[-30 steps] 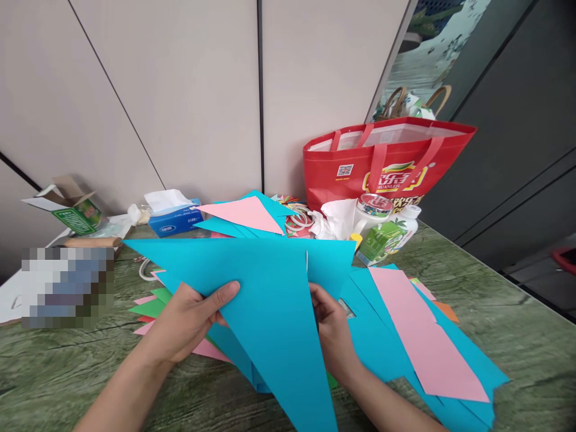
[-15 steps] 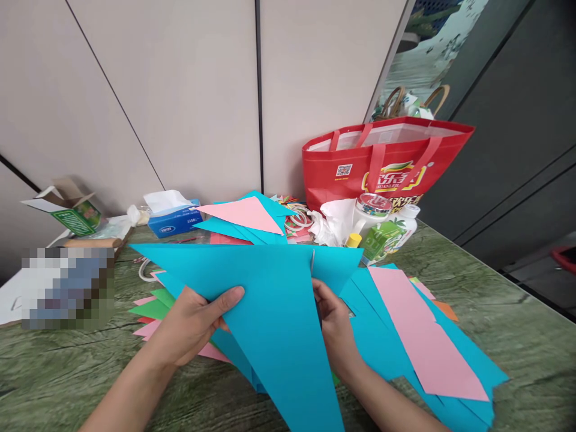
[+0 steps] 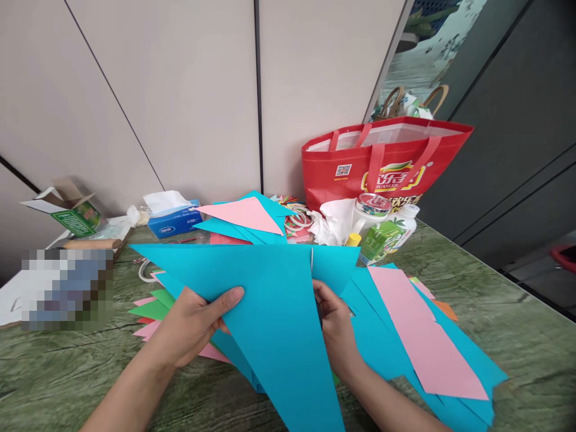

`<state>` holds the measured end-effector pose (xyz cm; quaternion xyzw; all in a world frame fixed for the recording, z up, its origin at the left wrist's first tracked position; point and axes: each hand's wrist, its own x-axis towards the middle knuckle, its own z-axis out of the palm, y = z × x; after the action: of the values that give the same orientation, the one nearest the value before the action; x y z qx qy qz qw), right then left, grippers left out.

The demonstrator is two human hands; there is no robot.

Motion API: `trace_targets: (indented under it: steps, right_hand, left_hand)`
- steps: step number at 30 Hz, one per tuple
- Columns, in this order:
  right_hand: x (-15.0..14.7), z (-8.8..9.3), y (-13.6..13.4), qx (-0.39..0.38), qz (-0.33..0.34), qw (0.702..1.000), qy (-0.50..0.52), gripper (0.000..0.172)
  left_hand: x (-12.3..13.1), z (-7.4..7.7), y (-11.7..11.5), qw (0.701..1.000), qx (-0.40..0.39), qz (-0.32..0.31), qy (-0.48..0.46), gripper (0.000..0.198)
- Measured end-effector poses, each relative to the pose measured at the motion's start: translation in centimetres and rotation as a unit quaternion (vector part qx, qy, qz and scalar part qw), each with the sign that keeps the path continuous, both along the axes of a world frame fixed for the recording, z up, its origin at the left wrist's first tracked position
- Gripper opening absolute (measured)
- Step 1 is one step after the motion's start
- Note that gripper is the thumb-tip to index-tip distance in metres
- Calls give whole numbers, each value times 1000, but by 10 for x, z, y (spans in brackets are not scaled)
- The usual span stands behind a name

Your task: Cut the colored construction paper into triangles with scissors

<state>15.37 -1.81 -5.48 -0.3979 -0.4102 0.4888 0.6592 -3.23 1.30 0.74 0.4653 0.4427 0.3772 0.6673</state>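
A large blue sheet of paper (image 3: 274,324) with slanting edges is held up in front of me. My left hand (image 3: 198,324) pinches its left edge, thumb flat on the near face and fingers behind. At the right edge my right hand (image 3: 333,321) is closed round scissors, mostly hidden behind the paper; a thin pale blade (image 3: 312,259) shows at the cut between the main sheet and a blue flap (image 3: 335,264). Beneath the sheet, cut pieces of pink, green and blue paper (image 3: 155,307) stick out to the left.
Blue offcuts with a pink strip (image 3: 432,336) lie right. Behind are a pink triangle (image 3: 247,214) on blue pieces, a blue tissue box (image 3: 173,223), tape rolls (image 3: 297,222), a glue stick with a yellow cap (image 3: 353,240), a green carton (image 3: 382,241) and a red bag (image 3: 324,174).
The blue flap at the right has shifted slightly left, and the blade by the cut has moved very little. My left hand stays in place on the sheet.
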Motion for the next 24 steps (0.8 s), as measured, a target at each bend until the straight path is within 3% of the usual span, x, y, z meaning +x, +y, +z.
trace_targets:
  steps: [15, 24]
  right_hand:
    - [1, -3, -1, 0, -21, 999, -25, 19]
    - [1, 0, 1, 6, -15, 1000, 11, 21]
  left_hand:
    - [0, 1, -2, 1000, -8, 7, 5, 27]
    - [1, 0, -4, 1000, -12, -8, 13, 28]
